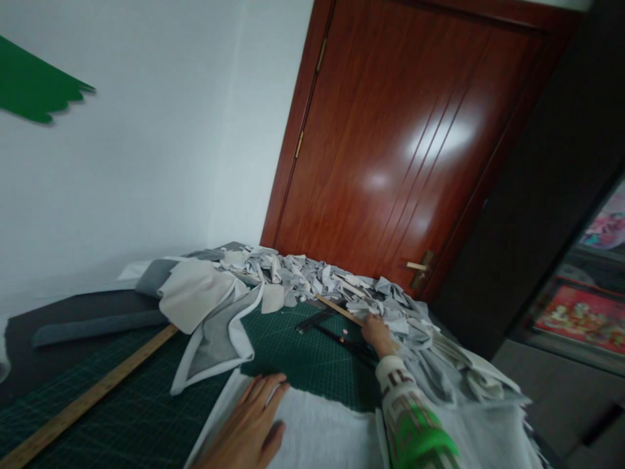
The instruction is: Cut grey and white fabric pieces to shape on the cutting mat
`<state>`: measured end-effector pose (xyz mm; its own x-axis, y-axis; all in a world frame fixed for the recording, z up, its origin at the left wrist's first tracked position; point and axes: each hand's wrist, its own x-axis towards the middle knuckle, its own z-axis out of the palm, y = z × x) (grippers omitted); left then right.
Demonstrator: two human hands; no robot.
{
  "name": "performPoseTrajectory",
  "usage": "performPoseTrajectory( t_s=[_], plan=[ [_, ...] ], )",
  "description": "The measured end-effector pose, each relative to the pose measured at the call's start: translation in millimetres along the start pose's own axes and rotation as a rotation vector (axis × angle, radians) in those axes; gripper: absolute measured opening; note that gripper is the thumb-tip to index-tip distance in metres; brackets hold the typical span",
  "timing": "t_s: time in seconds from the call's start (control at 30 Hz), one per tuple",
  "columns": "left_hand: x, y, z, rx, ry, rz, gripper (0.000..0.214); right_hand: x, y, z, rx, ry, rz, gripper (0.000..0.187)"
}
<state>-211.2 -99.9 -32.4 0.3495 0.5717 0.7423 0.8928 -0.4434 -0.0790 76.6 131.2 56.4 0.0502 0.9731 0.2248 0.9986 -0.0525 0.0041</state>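
My left hand (251,420) lies flat with fingers stretched out on a pale grey fabric sheet (322,433) at the near edge of the green cutting mat (297,361). My right hand (377,333), in a patterned white and green sleeve, reaches forward onto dark scissors (344,342) lying on the mat, beside a thin wooden stick (339,309). Its fingers are curled over the scissors' handles, partly hidden.
A heap of grey and white fabric scraps (312,277) runs along the far and right side of the table. A long wooden ruler (88,397) lies diagonally at left. Folded grey cloth (215,326) sits mid-table. A red-brown door (405,150) stands behind.
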Motion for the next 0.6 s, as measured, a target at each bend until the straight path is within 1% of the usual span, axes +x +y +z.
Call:
performPoseTrajectory(
  t_s=[0.07, 0.1, 0.23, 0.3, 0.37, 0.43, 0.6],
  plan=[
    [-0.7, -1.5, 1.6, 0.003, -0.015, 0.001, 0.055, -7.2, -0.6, -0.2, 0.000, 0.033, -0.030, 0.030],
    [-0.6, -2.1, 1.9, 0.003, -0.022, -0.001, 0.054, -12.0, -0.1, 0.1, 0.006, 0.023, -0.062, 0.027],
    [2.6, -1.8, 0.2, -0.025, -0.063, -0.020, 0.050, -34.8, 8.0, 4.7, 0.037, -0.104, -0.215, 0.021],
    [5.4, -0.8, -1.6, -0.053, -0.098, -0.035, 0.047, -44.4, 14.6, 6.4, 0.044, -0.142, -0.253, 0.023],
    [8.3, 0.3, -3.8, -0.075, -0.133, -0.044, 0.045, -50.3, 20.9, 5.6, 0.043, -0.170, -0.268, 0.029],
    [11.3, 1.3, -6.4, -0.097, -0.166, -0.049, 0.042, -51.8, 25.7, 2.4, 0.029, -0.208, -0.266, 0.031],
    [16.4, 3.3, -10.2, -0.148, -0.230, -0.079, 0.038, -46.2, 29.9, -7.0, -0.027, -0.325, -0.207, 0.019]
  ],
)
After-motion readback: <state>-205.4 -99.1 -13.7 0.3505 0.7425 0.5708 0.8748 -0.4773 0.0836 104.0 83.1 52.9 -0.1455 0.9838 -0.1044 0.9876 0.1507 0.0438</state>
